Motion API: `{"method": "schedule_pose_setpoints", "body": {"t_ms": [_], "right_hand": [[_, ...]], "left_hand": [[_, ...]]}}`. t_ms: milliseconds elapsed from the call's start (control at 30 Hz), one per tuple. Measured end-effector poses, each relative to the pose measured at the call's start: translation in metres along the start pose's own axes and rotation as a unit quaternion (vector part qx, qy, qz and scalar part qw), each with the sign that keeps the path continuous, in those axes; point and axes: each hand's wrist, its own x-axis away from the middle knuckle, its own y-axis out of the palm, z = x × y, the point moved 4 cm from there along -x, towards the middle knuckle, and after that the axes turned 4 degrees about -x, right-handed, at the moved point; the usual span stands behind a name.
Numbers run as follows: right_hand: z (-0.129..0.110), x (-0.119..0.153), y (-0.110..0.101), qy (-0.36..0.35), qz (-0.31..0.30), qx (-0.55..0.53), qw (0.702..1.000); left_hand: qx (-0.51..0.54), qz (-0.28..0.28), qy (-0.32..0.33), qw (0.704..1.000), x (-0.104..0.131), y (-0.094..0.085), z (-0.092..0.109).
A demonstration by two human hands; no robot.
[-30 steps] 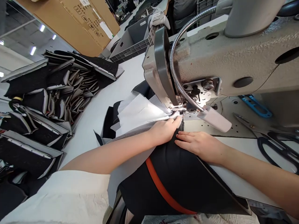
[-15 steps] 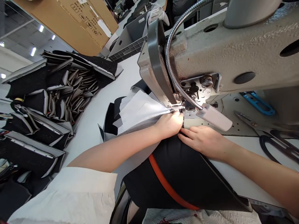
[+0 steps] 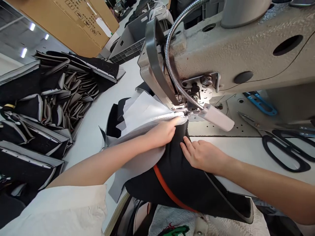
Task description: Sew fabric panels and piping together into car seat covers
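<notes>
My left hand (image 3: 163, 132) is closed on the edge of a layered grey and white fabric piece (image 3: 144, 111), just in front of the presser foot (image 3: 183, 111) of a sewing machine (image 3: 231, 55). Beneath it a black panel (image 3: 182, 177) with an orange stripe (image 3: 167, 186) hangs over the table edge towards my lap. Bent over that panel's right edge is my right hand (image 3: 203, 155), its fingertips pinching the black material a little below the needle area; part of its grip is hidden. The needle tip is too small to make out.
Black scissors (image 3: 285, 147) and a blue thread snipper (image 3: 261, 103) lie under the machine arm. A lamp head (image 3: 216, 117) hangs close beside the needle. Stacked black-and-grey pieces (image 3: 61, 95) cover the left; a grey crate (image 3: 133, 39) and a cardboard box (image 3: 73, 23) stand behind.
My left hand has drawn back from the presser foot, uncovering the grey fabric edge. The right hand has slid slightly down and left along the black panel. The view has shifted a little right.
</notes>
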Motion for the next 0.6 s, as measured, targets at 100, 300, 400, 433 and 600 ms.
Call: {"method": "schedule_pose_setpoints", "body": {"t_ms": [100, 300, 400, 433, 600], "right_hand": [[0.003, 0.003, -0.001, 0.007, -0.01, -0.013, 1.0], [0.028, 0.012, -0.002, 0.016, -0.036, -0.09, 0.995], [0.036, 0.014, -0.001, 0.014, -0.035, -0.098, 0.994], [0.037, 0.015, -0.001, 0.016, -0.031, -0.1, 0.994], [0.04, 0.018, -0.001, 0.016, -0.025, -0.107, 0.994]], "left_hand": [[-0.079, -0.061, -0.006, 0.995, 0.001, 0.014, 0.017], [-0.141, -0.095, -0.031, 0.985, -0.012, 0.016, 0.033], [-0.123, -0.068, -0.023, 0.99, -0.018, 0.01, 0.032], [-0.116, -0.064, -0.021, 0.991, -0.018, 0.008, 0.032], [-0.078, -0.089, 0.0, 0.993, 0.0, 0.006, 0.025]]}}
